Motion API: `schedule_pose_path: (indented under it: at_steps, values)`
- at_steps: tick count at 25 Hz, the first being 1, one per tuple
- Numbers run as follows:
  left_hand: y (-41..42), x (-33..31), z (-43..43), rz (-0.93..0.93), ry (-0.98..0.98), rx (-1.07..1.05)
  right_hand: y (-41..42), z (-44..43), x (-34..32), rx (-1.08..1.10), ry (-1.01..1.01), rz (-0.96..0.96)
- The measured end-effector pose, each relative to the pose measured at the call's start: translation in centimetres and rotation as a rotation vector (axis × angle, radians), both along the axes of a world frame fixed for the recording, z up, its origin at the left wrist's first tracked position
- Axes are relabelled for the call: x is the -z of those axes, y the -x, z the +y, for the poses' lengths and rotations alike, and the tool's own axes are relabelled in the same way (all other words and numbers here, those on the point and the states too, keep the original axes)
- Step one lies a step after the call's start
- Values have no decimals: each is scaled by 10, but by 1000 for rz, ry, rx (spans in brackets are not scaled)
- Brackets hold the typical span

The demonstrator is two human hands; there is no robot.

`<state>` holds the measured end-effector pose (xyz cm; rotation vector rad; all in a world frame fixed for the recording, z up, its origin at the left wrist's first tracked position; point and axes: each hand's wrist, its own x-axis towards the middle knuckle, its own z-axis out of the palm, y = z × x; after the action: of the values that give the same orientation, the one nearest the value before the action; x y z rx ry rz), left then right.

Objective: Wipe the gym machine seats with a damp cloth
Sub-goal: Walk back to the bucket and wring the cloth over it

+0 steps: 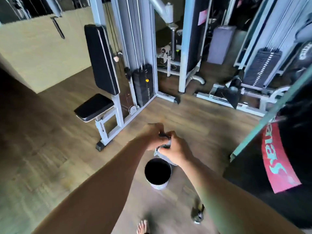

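Both hands, left hand [152,134] and right hand [174,149], grip the cloth [163,149] above a bucket [158,184].

Two hands [152,135] [172,149], one cloth [163,152], one bucket [158,173], one seat [94,107]

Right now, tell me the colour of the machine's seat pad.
Black seat pad, clearest in the head view.

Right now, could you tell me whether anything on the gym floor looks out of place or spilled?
No spill shows. One thing stands out: a small bottle sits loose on the floor near a bare foot, where it could be kicked. Both hands, left hand and right hand, grip the cloth above the bucket.
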<state>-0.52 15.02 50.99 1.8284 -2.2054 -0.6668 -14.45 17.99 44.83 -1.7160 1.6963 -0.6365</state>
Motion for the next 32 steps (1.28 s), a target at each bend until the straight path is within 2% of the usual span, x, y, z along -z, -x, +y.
schedule_pose_path:
  at_steps: [6, 11, 14, 19, 22, 26, 32]
  values:
    - [7, 71, -89, 219, -182, 64, 10, -55, 56, 316, -101, -102]
    - [26, 143, -128, 313, -331, 114, 12, -80, 112, 345, -162, -230]
    - [32, 194, -140, 432, -439, -2, 25, -90, 158, 403, -306, -286]
    - [30, 319, -147, 599, -678, -335, 51, -111, 260, 419, -470, -353]
    - [27, 393, -144, 553, -731, -427, 66, -122, 319, 418, -550, -344]
    - [24, 499, -141, 591, -817, -604, 81, -144, 414, 430, -694, -323]
    - [16, 625, -145, 565, -835, -747, 78, -166, 540, 525, -735, -273]
